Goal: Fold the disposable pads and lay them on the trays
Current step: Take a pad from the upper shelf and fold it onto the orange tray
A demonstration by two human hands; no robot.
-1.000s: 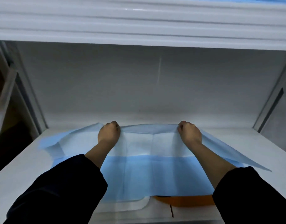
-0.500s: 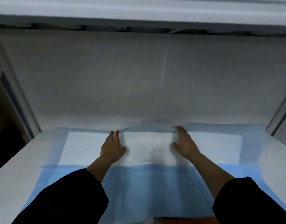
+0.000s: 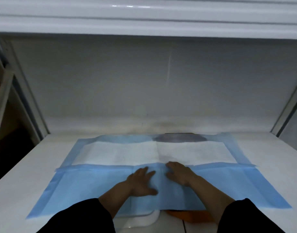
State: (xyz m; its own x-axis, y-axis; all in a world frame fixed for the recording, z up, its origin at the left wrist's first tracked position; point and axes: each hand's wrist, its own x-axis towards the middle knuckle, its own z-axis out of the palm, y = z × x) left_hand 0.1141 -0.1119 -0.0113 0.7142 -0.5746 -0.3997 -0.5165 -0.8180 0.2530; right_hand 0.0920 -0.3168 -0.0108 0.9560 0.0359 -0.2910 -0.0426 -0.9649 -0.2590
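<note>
**Pad spread over the trays, both palms flat on the near flap**

From my seat: the pad [image 3: 157, 175] lies open across the bench [image 3: 26, 190], long side running left to right. Near half shows the blue backing, folded up over the white absorbent face, whose far strip is uncovered. Fold edge runs across just ahead of the fingertips.

Left hand [image 3: 141, 182] and right hand [image 3: 179, 175] sit side by side near the centre crease, palms down on the blue flap. Fingers on both are straight and spread, gripping nothing, just pressing. I'd say that's to flatten the flap and set the crease from the middle, where the sheet bulges most, w/ both hands so it doesn't skew.

Pad sits on top of the trays, not beside them. A white tray [image 3: 141, 219] corner and an orange tray [image 3: 191, 216] edge poke out from under the near edge. At the far edge a dark oval [image 3: 179, 137] shows through the thin blue border; prob. another tray or dish underneath, but too dim to tell.

Stage, as I judge it: first fold laid, not yet smoothed out to the ends. Risk: light sheet, flap corners at left and right lie loose and could spring back or slide on the smooth trays.
</note>
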